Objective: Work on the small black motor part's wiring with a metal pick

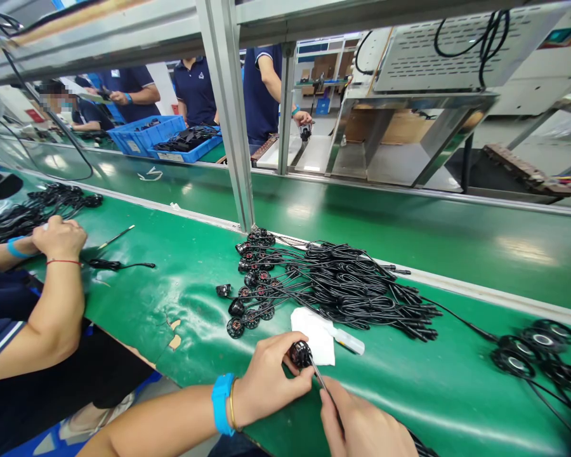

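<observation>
A small black motor (301,353) is pinched tight in the left hand (266,381) just above the green bench (181,298), while a thin tool (320,379) is gripped in the right hand (361,425), tip against it.

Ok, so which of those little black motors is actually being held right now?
The motor pinched in the left hand, just below the white cloth. The other motors lie loose on the green bench.
</observation>
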### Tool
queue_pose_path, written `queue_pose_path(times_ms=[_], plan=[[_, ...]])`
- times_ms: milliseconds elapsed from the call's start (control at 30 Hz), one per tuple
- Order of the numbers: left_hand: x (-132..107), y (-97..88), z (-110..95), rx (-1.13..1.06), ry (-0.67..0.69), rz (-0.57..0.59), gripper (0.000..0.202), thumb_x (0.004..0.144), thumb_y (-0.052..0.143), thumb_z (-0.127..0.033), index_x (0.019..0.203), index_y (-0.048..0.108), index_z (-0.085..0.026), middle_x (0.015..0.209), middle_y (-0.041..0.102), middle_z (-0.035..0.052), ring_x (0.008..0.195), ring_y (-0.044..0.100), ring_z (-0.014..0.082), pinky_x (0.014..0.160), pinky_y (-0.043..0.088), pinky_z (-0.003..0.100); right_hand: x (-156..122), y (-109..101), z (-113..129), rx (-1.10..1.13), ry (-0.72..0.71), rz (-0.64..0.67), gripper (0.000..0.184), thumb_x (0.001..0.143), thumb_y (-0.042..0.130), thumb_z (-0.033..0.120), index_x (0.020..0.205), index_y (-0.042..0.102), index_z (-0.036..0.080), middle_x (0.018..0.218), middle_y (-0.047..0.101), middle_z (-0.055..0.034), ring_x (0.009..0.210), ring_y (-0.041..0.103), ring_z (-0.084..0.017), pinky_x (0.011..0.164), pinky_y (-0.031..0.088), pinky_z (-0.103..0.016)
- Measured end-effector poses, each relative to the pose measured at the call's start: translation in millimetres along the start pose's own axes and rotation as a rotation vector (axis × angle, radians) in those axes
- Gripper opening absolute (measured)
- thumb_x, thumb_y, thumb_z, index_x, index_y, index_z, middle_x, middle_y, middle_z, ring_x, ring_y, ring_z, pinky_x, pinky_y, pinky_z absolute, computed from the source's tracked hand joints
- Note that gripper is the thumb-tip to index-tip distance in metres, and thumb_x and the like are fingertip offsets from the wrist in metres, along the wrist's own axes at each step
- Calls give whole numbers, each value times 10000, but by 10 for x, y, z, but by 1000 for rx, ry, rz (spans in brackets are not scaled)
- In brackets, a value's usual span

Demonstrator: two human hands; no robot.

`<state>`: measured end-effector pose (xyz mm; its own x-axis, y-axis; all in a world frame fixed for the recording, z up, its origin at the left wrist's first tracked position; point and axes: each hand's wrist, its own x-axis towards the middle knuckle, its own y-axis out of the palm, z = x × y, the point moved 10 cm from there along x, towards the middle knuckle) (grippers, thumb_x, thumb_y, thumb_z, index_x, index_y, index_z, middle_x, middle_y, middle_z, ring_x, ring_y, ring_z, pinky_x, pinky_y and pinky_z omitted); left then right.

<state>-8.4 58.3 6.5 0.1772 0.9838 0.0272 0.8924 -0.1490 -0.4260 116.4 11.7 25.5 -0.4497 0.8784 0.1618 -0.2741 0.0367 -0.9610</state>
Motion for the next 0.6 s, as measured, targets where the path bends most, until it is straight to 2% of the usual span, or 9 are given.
queue_pose_path(times_ms=[167, 367, 500, 600], plan=[[11, 6, 7, -28, -6, 25, 416, 721, 693, -180, 1136, 663, -193, 929, 728, 30, 637, 672, 134, 663, 597, 249, 34, -21, -6, -10, -34, 26, 264, 983, 363, 163, 980, 615, 241, 674, 688, 13, 483, 664, -172, 387, 332, -254], [-5, 17, -21, 23, 27, 28, 419, 727, 695, -184, 1144, 662, -199, 920, 728, 26, 638, 676, 140, 686, 586, 263, 24, 48, -67, 32, 13, 0, 308, 969, 334, 196, 802, 586, 254, 597, 646, -3, 460, 633, -189, 426, 304, -254], [5, 24, -3, -13, -7, 38, 409, 730, 689, -184, 1138, 663, -201, 976, 732, 35, 634, 683, 132, 668, 586, 247, 27, 24, -73, 55, -6, 26, 305, 984, 335, 198, 863, 611, 247, 623, 664, -6, 462, 633, -184, 427, 320, -249], [31, 31, 15, -34, -39, 47, 406, 723, 685, -173, 1127, 662, -198, 933, 729, 24, 608, 680, 123, 644, 580, 228, 27, -22, -53, 49, -41, 51, 255, 987, 380, 179, 913, 614, 248, 651, 678, 12, 474, 646, -173, 420, 335, -242]])
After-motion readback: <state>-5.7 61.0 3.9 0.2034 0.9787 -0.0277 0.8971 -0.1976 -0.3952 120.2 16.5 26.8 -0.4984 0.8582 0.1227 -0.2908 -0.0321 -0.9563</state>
